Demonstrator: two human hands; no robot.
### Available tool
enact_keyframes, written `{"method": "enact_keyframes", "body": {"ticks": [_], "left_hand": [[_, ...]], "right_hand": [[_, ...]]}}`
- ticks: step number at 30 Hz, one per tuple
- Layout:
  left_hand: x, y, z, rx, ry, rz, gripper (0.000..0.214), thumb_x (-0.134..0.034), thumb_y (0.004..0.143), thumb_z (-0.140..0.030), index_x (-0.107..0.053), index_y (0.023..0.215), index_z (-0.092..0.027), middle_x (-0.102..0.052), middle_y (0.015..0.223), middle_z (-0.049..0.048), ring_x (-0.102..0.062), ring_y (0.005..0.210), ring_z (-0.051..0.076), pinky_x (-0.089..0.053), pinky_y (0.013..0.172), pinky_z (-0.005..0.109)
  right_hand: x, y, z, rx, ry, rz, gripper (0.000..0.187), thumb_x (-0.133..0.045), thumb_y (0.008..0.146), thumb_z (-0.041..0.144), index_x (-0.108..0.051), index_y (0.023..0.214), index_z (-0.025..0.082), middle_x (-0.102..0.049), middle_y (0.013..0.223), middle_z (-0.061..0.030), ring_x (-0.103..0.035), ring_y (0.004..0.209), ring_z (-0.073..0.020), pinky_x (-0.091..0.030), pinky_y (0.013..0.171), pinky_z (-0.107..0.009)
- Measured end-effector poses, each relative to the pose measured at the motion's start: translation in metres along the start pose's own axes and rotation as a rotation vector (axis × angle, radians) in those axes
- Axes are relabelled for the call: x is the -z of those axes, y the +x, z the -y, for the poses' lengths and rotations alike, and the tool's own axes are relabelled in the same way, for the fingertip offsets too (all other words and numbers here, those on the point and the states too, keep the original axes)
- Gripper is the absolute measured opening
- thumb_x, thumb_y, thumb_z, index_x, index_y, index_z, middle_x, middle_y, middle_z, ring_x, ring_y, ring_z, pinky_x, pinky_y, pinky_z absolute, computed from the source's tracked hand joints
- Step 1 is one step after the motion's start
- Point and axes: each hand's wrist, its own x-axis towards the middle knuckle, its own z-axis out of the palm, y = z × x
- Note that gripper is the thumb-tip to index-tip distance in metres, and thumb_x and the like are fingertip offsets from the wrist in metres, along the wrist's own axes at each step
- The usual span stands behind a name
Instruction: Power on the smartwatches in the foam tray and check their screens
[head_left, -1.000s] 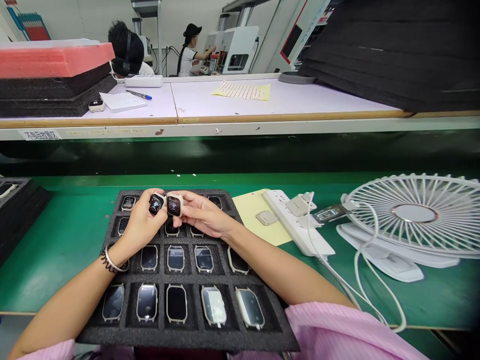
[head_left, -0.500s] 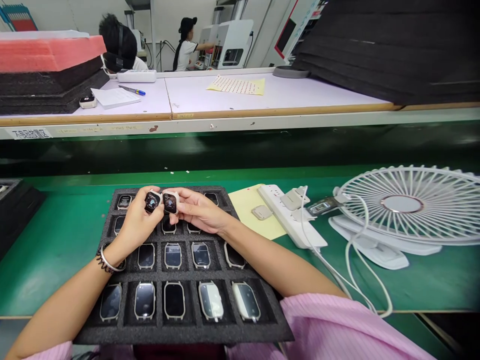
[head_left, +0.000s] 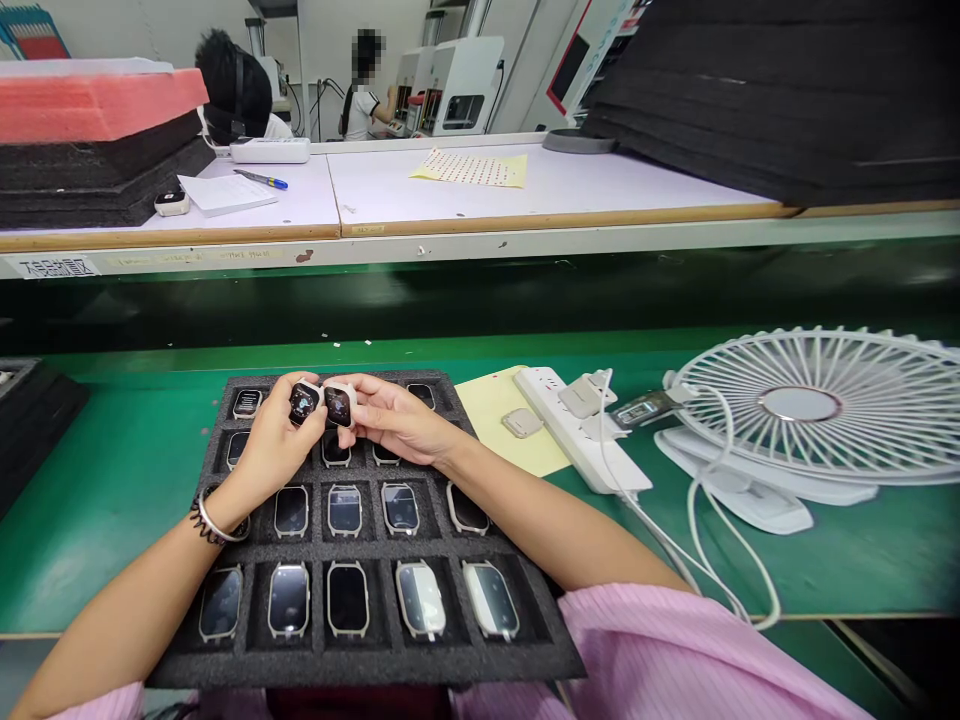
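A black foam tray [head_left: 375,650] lies on the green bench in front of me, its pockets filled with several strapless smartwatch bodies. My left hand [head_left: 271,447] is closed on one lit watch body [head_left: 303,402] over the tray's far rows. My right hand [head_left: 396,420] pinches a second lit watch body [head_left: 338,404] right beside the first; the two nearly touch. Both screens face me. A silver bangle and a dark coil band sit on my left wrist.
A yellow sheet [head_left: 501,420] with a small pale part, a white power strip [head_left: 577,440] with plugs and cables, and a white fan [head_left: 810,410] lying flat are to the right. Another black tray [head_left: 30,410] is at the left. Two people work beyond the raised shelf.
Both hands stay together over the tray's far rows holding the two watch bodies; the view has shifted slightly, nothing else moved.
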Motion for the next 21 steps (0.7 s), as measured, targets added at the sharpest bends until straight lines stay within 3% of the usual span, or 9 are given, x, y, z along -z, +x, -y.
{"method": "enact_keyframes", "body": {"ticks": [4, 8, 12, 16, 21], "left_hand": [[-0.001, 0.002, -0.001, 0.065, -0.121, -0.017, 0.039, -0.064, 0.076, -0.035, -0.058, 0.110, -0.017, -0.061, 0.096, 0.0031, -0.056, 0.085, 0.017, -0.044, 0.077, 0.030], [0.000, 0.007, -0.005, 0.323, -0.446, 0.013, 0.051, -0.073, 0.073, -0.037, -0.056, 0.114, -0.015, -0.058, 0.083, -0.0016, -0.047, 0.056, 0.008, -0.039, 0.052, 0.023], [0.002, 0.010, -0.009, 0.486, -0.643, 0.024, 0.052, -0.067, 0.081, -0.032, -0.050, 0.126, -0.013, -0.060, 0.076, -0.0015, -0.052, 0.049, 0.007, -0.040, 0.047, 0.020], [0.003, 0.010, -0.008, 0.469, -0.680, 0.032, 0.045, -0.060, 0.087, -0.030, -0.052, 0.128, -0.014, -0.065, 0.077, 0.0011, -0.060, 0.051, 0.009, -0.046, 0.048, 0.019], [0.003, 0.009, -0.003, 0.396, -0.676, 0.062, 0.042, -0.069, 0.079, -0.030, -0.058, 0.117, -0.016, -0.068, 0.090, 0.0021, -0.070, 0.060, 0.014, -0.058, 0.060, 0.025]], "right_hand": [[-0.001, 0.000, 0.000, 0.009, -0.019, -0.016, 0.044, -0.081, 0.081, 0.036, -0.062, 0.117, 0.019, -0.068, 0.086, -0.0002, -0.068, 0.073, -0.0134, -0.052, 0.070, -0.026], [0.003, 0.004, -0.001, -0.019, 0.035, -0.144, 0.053, -0.079, 0.082, 0.034, -0.056, 0.127, 0.019, -0.072, 0.086, -0.0022, -0.070, 0.076, -0.0157, -0.051, 0.070, -0.026], [0.008, 0.008, -0.001, -0.055, 0.080, -0.261, 0.046, -0.076, 0.080, 0.031, -0.056, 0.119, 0.018, -0.073, 0.093, -0.0048, -0.068, 0.068, -0.0146, -0.049, 0.065, -0.026], [0.009, 0.010, 0.000, -0.055, 0.073, -0.315, 0.038, -0.077, 0.075, 0.027, -0.059, 0.108, 0.019, -0.071, 0.093, -0.0019, -0.064, 0.060, -0.0120, -0.049, 0.063, -0.027], [0.006, 0.008, -0.001, -0.024, -0.008, -0.341, 0.042, -0.076, 0.074, 0.025, -0.060, 0.112, 0.020, -0.069, 0.086, -0.0002, -0.064, 0.062, -0.0122, -0.045, 0.060, -0.025]]}}
